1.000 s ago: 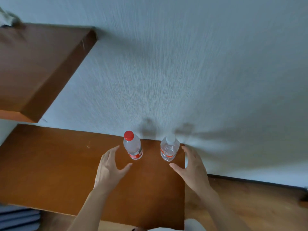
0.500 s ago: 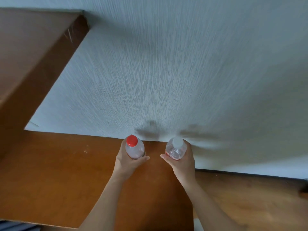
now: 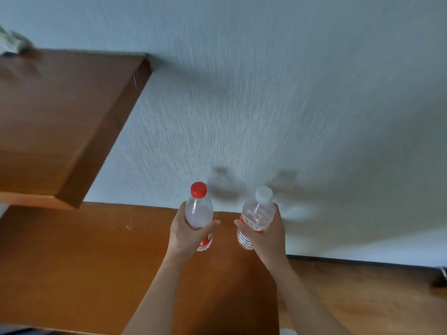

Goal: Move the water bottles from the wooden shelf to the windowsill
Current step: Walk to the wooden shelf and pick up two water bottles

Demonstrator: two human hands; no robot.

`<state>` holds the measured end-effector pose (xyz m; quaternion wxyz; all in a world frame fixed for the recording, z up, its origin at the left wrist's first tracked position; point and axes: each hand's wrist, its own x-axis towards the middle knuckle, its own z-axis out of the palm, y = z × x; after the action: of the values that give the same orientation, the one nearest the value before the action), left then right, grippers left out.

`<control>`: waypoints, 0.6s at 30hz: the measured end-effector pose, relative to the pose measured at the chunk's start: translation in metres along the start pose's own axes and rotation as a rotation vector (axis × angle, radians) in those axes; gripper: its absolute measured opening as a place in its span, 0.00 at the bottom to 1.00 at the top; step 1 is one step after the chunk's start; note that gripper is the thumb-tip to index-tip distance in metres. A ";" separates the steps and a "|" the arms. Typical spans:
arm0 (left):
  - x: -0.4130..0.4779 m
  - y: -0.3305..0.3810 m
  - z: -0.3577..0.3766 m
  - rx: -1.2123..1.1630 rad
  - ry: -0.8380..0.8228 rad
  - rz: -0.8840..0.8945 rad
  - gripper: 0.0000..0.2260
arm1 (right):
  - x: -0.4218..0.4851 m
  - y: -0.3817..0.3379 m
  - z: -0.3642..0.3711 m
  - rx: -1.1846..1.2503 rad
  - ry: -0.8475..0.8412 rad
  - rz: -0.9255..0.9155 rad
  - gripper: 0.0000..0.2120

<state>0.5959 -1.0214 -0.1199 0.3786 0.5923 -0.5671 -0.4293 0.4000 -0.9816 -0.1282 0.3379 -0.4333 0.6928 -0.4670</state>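
A pale textured wall [image 3: 290, 93] fills most of what I can see, with two soft shadows [image 3: 225, 187] on it just behind the bottles. Below it runs the broad lower wooden shelf [image 3: 72, 274], its back edge against the wall and its right end stopping where the wooden floor [image 3: 362, 298] shows beyond. A second, upper wooden shelf [image 3: 53, 122] juts out on the left, higher up. Something pale and blurred [image 3: 12, 42] sits at its far left corner; I cannot tell what it is.

Two bare forearms reach forward over the lower shelf. The left hand [image 3: 186, 235] is wrapped round the body of the red-capped water bottle [image 3: 199, 213], thumb across the front and fingers behind. The right hand [image 3: 268, 235] grips the white-capped water bottle [image 3: 257, 215] the same way, round its red label.

Both bottles are held upright or nearly so, side by side but apart, over the right part of the lower shelf near the wall. Their bases show below the hands and look clear of the board. The red cap [image 3: 198, 189] and the white cap [image 3: 264, 195] both stand out against the wall.
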 end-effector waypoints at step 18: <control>-0.028 0.085 -0.035 -0.114 0.181 0.148 0.25 | -0.009 -0.081 -0.022 0.155 0.048 -0.139 0.31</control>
<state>0.5998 -1.0006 -0.0265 0.4921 0.5626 -0.5475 -0.3762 0.4072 -0.9813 -0.0439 0.3204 -0.4416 0.6306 -0.5520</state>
